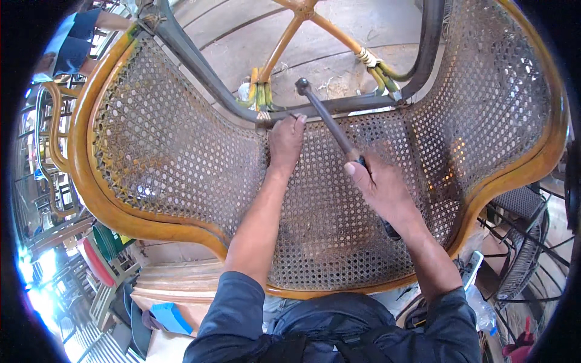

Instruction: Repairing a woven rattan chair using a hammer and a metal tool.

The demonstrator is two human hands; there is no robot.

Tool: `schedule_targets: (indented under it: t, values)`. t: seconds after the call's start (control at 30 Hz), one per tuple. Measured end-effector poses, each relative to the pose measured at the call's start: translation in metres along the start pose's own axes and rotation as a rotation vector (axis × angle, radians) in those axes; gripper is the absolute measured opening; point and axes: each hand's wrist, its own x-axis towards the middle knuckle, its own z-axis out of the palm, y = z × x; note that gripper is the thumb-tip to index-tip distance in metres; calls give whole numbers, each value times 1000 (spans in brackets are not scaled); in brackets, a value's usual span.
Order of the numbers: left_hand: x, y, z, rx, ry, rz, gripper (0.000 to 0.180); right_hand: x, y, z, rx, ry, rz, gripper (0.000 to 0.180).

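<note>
Hammer [327, 121], slim and dark, held just above picture centre, head up at 11 o'clock from the grip, shaft slanting down toward 5 o'clock into the right hand [381, 187]. Right hand clenched around the handle, thumb laid along the shaft, knuckles over the woven cane. Hammer head [302, 86] poised just above the dark metal rail [339, 106] at the cane's upper edge, apart from it by a small gap as far as can be told.

Left hand [284, 142] pressed flat at 9 o'clock of the hammer shaft, fingers stretched up to the rail, fingertips [298, 119] pinched on something too small to make out at the rim of the weave.

Beneath both hands, a broad woven cane panel [181, 157], honeycomb pattern, curving out to 9 and 3 o'clock. Bent rattan frame [91, 181], glossy amber, wrapping the panel from 10 o'clock round the bottom to 2 o'clock.

Beyond the rail, at 12 o'clock, rattan legs [284, 48] bound with green and pale wrapping over a bare concrete floor [375, 30].

At 10 o'clock, another person in a blue shirt [72, 42]. At 4 o'clock, a dark woven chair [523, 242]. At 7 o'clock, a blue scrap [171, 317].
</note>
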Motion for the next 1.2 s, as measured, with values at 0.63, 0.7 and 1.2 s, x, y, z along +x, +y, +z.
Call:
schedule_targets:
  t: [0.63,0.7,1.2]
  values:
    - [-5,-1,21,153,37,-15,27,8,-4,2,-316,-33,18,42]
    - [-6,-15,18,230,-57,146,26,0,-17,4,-279,-2,3,43]
    - [-6,-4,24,193,49,111,18,8,29,20,-142,19,-61,30]
